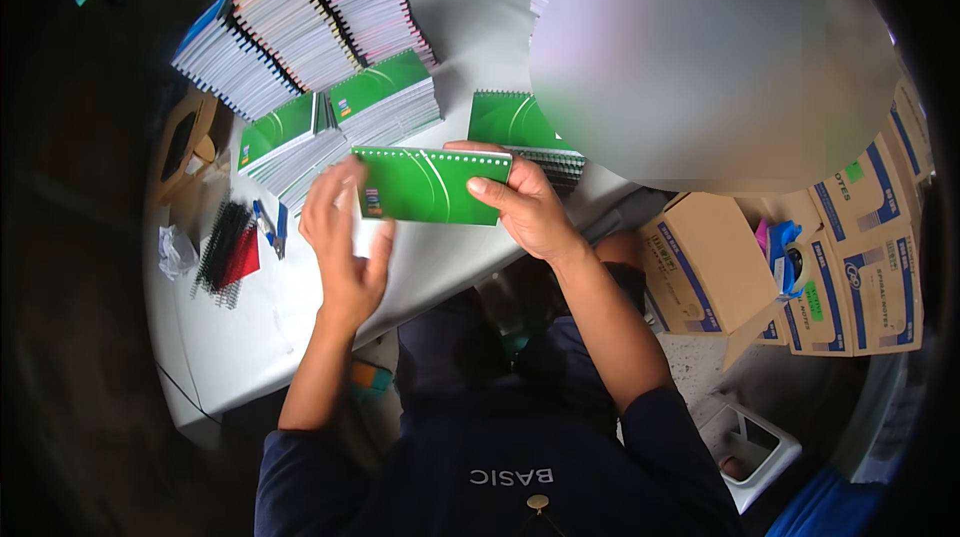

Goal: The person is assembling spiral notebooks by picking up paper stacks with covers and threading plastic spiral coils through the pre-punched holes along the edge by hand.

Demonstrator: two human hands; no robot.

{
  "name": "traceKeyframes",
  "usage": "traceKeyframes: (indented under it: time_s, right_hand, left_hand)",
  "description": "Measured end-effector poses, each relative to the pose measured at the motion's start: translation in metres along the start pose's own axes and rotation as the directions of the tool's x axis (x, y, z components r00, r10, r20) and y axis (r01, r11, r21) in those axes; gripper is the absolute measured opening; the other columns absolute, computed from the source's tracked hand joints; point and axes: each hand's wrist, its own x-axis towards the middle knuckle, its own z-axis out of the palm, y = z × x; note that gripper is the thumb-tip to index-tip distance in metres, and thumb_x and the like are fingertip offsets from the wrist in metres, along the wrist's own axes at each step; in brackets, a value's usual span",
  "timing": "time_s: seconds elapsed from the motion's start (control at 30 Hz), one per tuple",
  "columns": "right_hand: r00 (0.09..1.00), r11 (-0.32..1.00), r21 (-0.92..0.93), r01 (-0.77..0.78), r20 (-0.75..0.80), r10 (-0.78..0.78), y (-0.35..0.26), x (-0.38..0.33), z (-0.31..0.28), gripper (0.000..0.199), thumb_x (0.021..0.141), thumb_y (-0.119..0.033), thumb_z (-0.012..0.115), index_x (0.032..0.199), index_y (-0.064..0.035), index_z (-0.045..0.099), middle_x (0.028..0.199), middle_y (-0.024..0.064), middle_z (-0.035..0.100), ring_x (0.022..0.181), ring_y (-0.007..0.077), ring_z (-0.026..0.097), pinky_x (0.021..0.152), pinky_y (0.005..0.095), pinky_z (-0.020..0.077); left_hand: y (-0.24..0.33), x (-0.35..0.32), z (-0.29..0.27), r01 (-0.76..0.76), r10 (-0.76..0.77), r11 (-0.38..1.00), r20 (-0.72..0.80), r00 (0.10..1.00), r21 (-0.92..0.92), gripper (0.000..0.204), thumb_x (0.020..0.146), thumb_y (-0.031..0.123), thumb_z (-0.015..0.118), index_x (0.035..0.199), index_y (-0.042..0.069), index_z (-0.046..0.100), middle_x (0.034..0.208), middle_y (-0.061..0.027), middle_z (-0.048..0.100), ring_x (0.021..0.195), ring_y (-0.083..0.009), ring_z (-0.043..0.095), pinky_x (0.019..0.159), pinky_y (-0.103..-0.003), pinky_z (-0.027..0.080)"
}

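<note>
My right hand [535, 205] grips a green notebook [425, 189] at its right end, thumb on the cover and fingers behind. A row of pale holes runs along the notebook's far edge, and a light curved stripe crosses its cover. Beside the left end is my left hand [343, 252], its fingers stretched out and thumb apart, slightly blurred; it may touch the edge. Just beyond the held notebook stand two stacks of similar green notebooks, a left stack [280, 132] and a right stack [380, 87]. Another green stack [512, 122] lies partly behind my right hand.
Tall stacks of spiral-bound books [300, 22] fill the table's far left. Black binding coils [218, 252], a blue tool [268, 225] and crumpled plastic [177, 252] lie at the left. Cardboard boxes [700, 257] stand at the right, below a large blurred patch.
</note>
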Motion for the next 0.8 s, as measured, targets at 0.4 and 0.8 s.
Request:
traceKeyframes:
  time_s: [0.4,0.8]
  right_hand:
    - [0.989,0.879,-0.474,-0.058,0.096,0.117,0.064,0.008,-0.016,0.03,0.083,-0.004,0.062,0.113,0.0019,0.062,0.104,0.0076,0.066,0.095,0.0099,0.057,0.087,0.024,0.0442]
    - [0.983,0.849,-0.514,0.125,0.18,-0.036,0.053,0.004,-0.011,0.036,0.086,-0.006,0.058,0.122,-0.0024,0.057,0.121,0.008,0.059,0.11,0.0129,0.052,0.096,0.0264,0.038]
  left_hand:
    - [-0.065,-0.053,0.015,0.366,-0.354,0.931,0.278,0.893,0.012,0.035,0.075,-0.001,0.058,0.108,0.01,0.059,0.11,-0.0127,0.057,0.103,-0.0332,0.052,0.089,-0.045,0.036]
    - [-0.188,-0.086,-0.08,0.55,-0.697,0.55,-0.018,0.717,0.628,0.024,0.084,0.03,0.059,0.098,0.01,0.059,0.099,-0.0093,0.061,0.096,-0.0284,0.059,0.081,-0.046,0.043]
